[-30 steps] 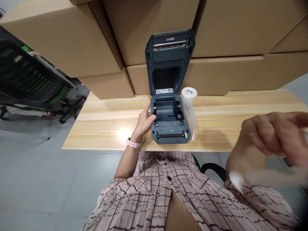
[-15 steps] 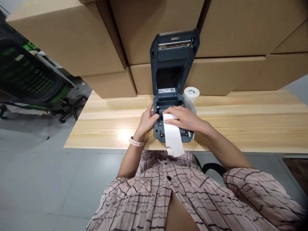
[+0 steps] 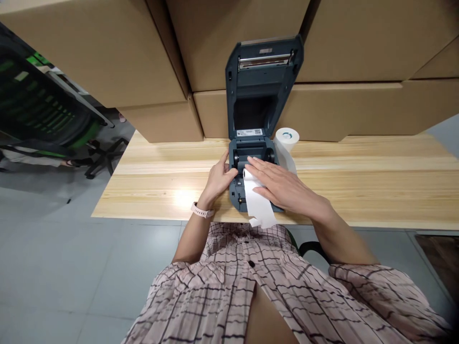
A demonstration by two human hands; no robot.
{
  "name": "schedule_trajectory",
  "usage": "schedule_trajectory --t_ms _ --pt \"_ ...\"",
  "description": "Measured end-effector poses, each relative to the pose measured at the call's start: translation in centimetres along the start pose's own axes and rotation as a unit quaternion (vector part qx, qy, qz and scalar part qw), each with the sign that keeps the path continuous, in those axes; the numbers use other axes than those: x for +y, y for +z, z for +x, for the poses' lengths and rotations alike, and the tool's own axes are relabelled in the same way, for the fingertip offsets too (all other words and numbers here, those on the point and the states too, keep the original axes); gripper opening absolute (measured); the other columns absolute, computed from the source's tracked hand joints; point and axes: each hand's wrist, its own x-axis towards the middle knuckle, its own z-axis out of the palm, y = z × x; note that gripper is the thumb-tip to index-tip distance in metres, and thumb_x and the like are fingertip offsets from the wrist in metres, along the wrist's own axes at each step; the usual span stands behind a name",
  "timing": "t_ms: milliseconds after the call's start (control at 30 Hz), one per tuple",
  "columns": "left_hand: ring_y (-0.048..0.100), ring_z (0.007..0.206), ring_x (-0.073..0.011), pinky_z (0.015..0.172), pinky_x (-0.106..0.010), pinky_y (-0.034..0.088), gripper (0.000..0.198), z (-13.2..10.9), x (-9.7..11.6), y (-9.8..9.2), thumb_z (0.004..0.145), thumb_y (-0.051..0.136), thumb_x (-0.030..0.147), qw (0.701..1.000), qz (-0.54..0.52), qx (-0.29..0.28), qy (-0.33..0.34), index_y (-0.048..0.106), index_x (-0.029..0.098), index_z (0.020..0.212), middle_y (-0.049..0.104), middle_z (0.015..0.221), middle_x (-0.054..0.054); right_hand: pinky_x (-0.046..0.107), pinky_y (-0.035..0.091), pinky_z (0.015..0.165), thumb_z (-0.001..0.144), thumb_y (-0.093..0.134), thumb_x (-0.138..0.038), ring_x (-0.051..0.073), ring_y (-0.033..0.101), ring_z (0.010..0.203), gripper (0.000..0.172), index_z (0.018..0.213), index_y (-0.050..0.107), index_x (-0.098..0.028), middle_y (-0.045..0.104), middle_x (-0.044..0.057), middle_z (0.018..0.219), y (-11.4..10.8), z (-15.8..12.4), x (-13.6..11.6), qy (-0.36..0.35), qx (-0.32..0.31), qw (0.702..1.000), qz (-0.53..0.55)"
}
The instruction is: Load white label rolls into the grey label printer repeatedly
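A dark grey label printer [image 3: 234,191] stands on the wooden table with its lid [image 3: 263,91] raised. My left hand [image 3: 218,179] holds the printer's left side, thumb on the inner edge and fingers along the outside. Inside the printer's front half lies a small paper roll [image 3: 251,175], its white strip [image 3: 258,203] hanging over the front edge. My right hand [image 3: 283,184] lies over the roll's right part with fingers stretched out. Behind that hand, at the printer's right, stands a larger white roll [image 3: 287,137] with loose paper trailing down.
Large cardboard boxes [image 3: 236,28] line the back of the wooden table [image 3: 358,181]. At the left, past the table's end, a black and green chair [image 3: 46,105] stands on the grey floor. Part of a person's leg and shoe shows beneath it.
My right hand has straightened its fingers from a curled grip on the small roll and lies flatter over it. My left hand keeps its place. The view has shifted slightly.
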Motion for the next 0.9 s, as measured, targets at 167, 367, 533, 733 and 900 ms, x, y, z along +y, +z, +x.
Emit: schedule_trajectory --t_ms 167,367,533,733,900 --pt "0.044 0.059 -0.0162 0.059 -0.030 0.032 0.082 0.1 0.0 0.0 0.083 0.062 0.026 1.000 0.004 0.002 0.000 0.051 0.015 0.163 0.051 0.060 0.006 0.066 0.038 0.134 0.114 0.044 -0.045 0.036 0.035 0.169 0.065 0.171 0.042 -0.015 0.029 0.019 0.182 0.2 0.7 0.5 0.012 -0.032 0.999 -0.019" --pt "0.045 0.060 -0.0150 0.061 -0.029 0.032 0.085 0.0 -0.1 0.0 0.083 0.062 0.028 1.000 0.002 -0.001 -0.003 0.049 0.015 0.166 0.052 0.063 0.007 0.062 0.040 0.134 0.117 0.039 -0.034 0.031 0.041 0.166 0.051 0.162 0.057 -0.016 0.050 0.014 0.172 1.2 0.0 -0.2 -0.045 -0.010 0.997 -0.064" --pt "0.044 0.059 -0.0146 0.061 -0.029 0.032 0.088 0.0 0.1 -0.1 0.082 0.061 0.026 1.000 0.021 -0.003 -0.001 0.047 0.012 0.167 0.050 0.061 0.008 0.055 0.047 0.132 0.116 0.045 -0.022 0.028 0.054 0.158 0.043 0.153 0.065 -0.017 0.065 0.011 0.160 1.5 -2.1 -0.8 -0.084 0.050 0.993 -0.071" --pt "0.043 0.058 -0.0157 0.060 -0.031 0.031 0.086 0.0 0.3 -0.1 0.082 0.061 0.025 0.999 0.038 0.000 0.004 0.049 0.014 0.166 0.047 0.059 0.009 0.062 0.040 0.134 0.093 0.070 -0.075 0.033 0.038 0.168 0.104 0.174 0.034 -0.020 0.036 0.017 0.180 1.1 -4.9 -1.7 -0.112 0.004 0.993 -0.023" --pt "0.044 0.059 -0.0151 0.060 -0.030 0.030 0.087 0.0 0.1 -0.1 0.084 0.061 0.027 0.999 0.033 -0.002 0.004 0.045 0.015 0.169 0.048 0.061 0.009 0.060 0.048 0.129 0.102 0.071 -0.057 0.035 0.049 0.161 0.075 0.162 0.050 -0.016 0.051 0.022 0.171 2.6 -5.0 -3.0 -0.080 0.068 0.992 -0.063"
